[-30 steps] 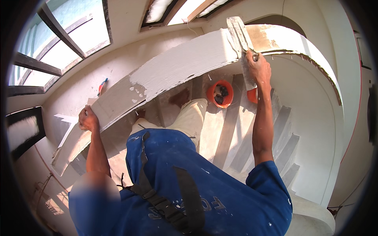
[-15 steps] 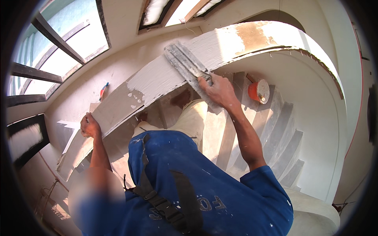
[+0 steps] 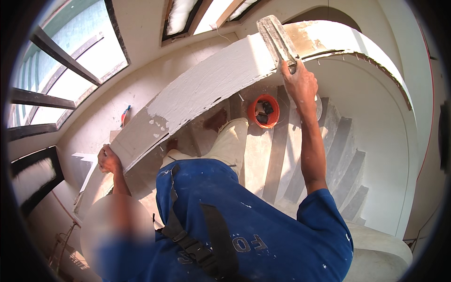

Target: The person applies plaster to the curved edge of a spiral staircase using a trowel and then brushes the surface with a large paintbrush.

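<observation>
My right hand [image 3: 300, 84] grips a plastering trowel [image 3: 276, 37] caked with pale plaster. The blade lies across the curved stair wall's [image 3: 211, 77] broad top face, just left of a bare tan patch. Fresh white plaster with ridged marks covers much of the band to its left. My left hand [image 3: 109, 160] has its fingers curled over the wall's lower-left stretch, beside bare grey-tan surface. Below the right hand, an orange-red bucket [image 3: 264, 111] holds dark objects that I cannot make out. A second container [image 3: 319, 108] is mostly hidden behind my right wrist.
Winding grey stairs [image 3: 324, 162] run down the right side, under my feet and the buckets. A rough edge with several protruding bits runs along the wall's far right. A small blue-and-red object [image 3: 125, 116] sits beyond the wall. Windows [image 3: 70, 61] open at upper left.
My right hand has swept the trowel right and farther along the wall, leaving smoother white plaster behind it. The orange-red bucket has come into view. The left hand stays on the wall.
</observation>
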Available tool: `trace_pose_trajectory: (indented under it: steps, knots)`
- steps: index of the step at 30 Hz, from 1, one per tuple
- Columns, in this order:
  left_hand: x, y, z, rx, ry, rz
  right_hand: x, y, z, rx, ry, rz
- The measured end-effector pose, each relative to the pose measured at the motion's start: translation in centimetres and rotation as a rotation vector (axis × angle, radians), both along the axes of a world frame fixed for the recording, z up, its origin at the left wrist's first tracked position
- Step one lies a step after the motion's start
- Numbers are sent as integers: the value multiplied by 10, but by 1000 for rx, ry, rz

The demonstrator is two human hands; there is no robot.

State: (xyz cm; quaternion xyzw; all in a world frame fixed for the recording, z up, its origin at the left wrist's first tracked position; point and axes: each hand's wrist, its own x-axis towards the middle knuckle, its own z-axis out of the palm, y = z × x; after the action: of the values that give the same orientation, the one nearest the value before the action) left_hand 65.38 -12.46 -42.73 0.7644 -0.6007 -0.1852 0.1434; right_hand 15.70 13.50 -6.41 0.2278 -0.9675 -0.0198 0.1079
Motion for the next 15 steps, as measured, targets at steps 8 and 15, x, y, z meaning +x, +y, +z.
trace_pose_trajectory:
  steps: [8,15]
  knots:
    - [-5,3,2,-22,25,-1,-5,13,8,-170,-240,-56]
    - [5,0,-9,13,-4,20,-33,20,19,-29,41,-157]
